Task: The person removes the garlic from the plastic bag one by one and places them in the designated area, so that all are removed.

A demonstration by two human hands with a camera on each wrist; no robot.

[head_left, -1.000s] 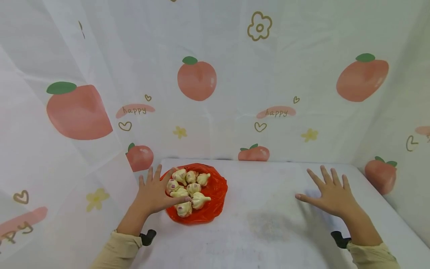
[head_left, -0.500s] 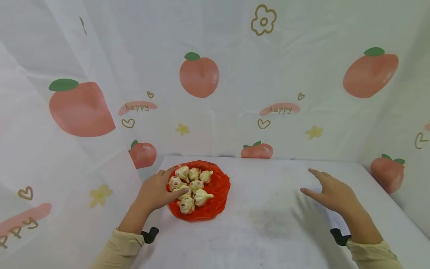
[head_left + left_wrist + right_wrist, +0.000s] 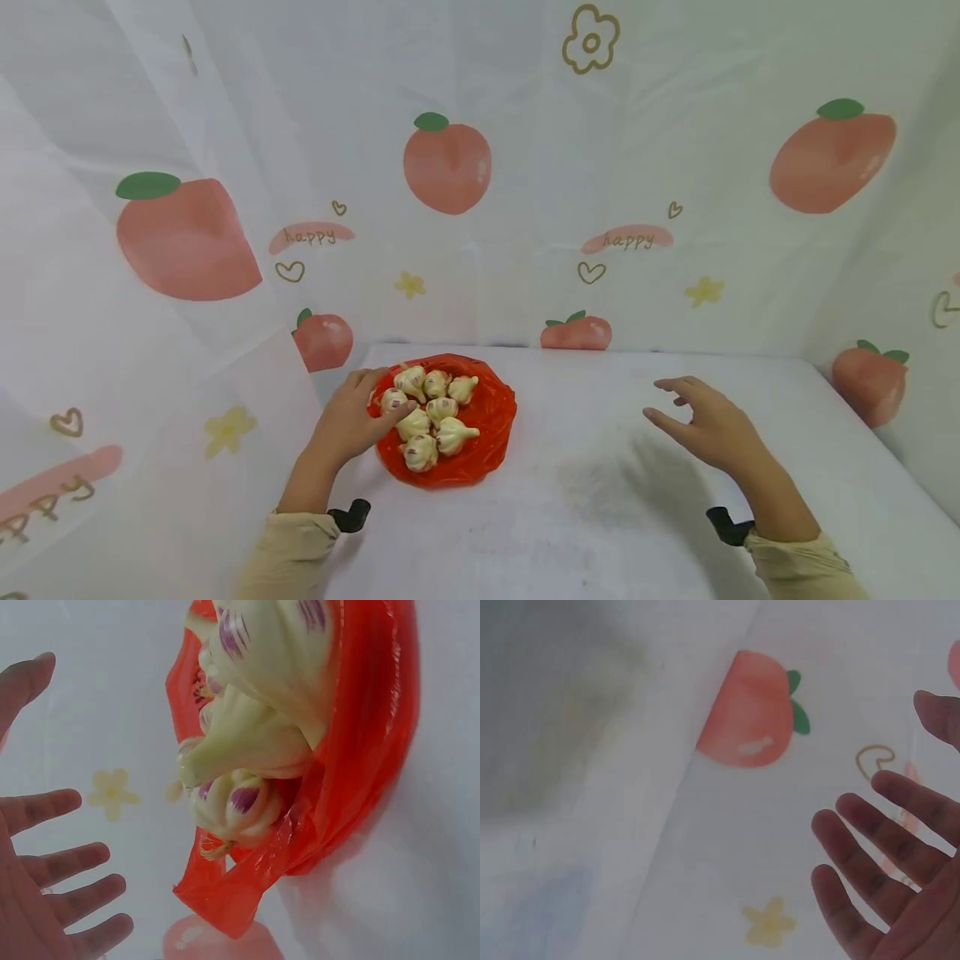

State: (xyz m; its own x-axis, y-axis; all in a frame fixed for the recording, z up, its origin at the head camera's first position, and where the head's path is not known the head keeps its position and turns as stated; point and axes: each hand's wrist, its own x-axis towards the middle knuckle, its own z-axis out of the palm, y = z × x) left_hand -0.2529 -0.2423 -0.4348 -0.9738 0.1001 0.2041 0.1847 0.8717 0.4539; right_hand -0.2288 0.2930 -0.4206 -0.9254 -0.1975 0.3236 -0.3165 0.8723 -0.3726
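Several cream-coloured garlic bulbs [image 3: 453, 435] with purple marks lie clustered on a red plastic bag [image 3: 492, 417], left of the table's middle. My left hand [image 3: 348, 421] hovers at the bag's left edge, its thumb overlapping the bulbs in the head view. Its fingers are extended and grip nothing; the left wrist view shows them apart from the bag [image 3: 367, 750] and the nearest bulb [image 3: 236, 806]. Over the right part of the table hangs my right hand [image 3: 712, 429], palm facing inward, fingers relaxed and slightly bent. Nothing is in it, as the right wrist view confirms.
A white table [image 3: 570, 542] carries a grey smudge [image 3: 585, 479] near its middle. Behind and on both sides hangs a white curtain [image 3: 517, 167] printed with peaches, flowers and hearts. Each wrist wears a dark mount, such as the black one [image 3: 350, 516] on the left.
Both hands had fingers spread wide; these have since drawn closer together and bent a little. My right hand has shifted left. The bag and garlic lie as before, while the head view shifts slightly.
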